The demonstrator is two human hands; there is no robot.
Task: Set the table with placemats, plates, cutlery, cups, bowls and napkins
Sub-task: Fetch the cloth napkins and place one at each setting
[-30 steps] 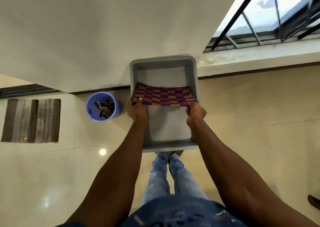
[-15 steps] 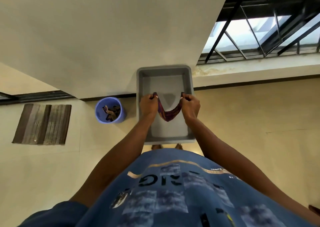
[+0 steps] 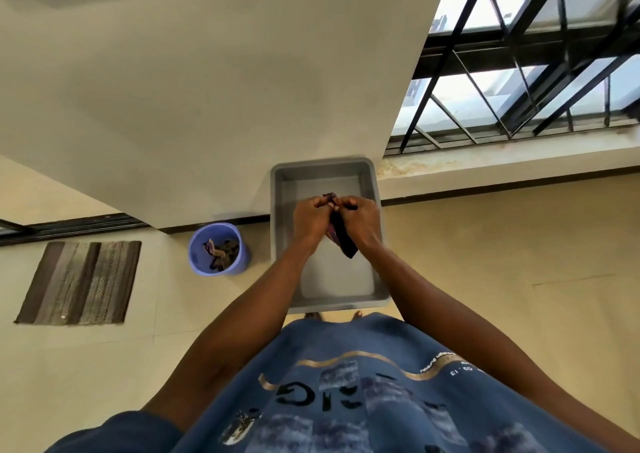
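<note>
Both hands, left (image 3: pixel 313 222) and right (image 3: pixel 360 222), pinch the folded napkin (image 3: pixel 341 239) over the bin (image 3: pixel 278 244); loose grip could unfold it.

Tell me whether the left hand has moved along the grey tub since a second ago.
Yes. The left hand has come inward from the left wall of the grey tub toward its middle, meeting the right hand on the folded checked cloth.

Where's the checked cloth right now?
Head view, centre: the checked cloth hangs folded between the left hand and right hand, above the grey tub.
</note>
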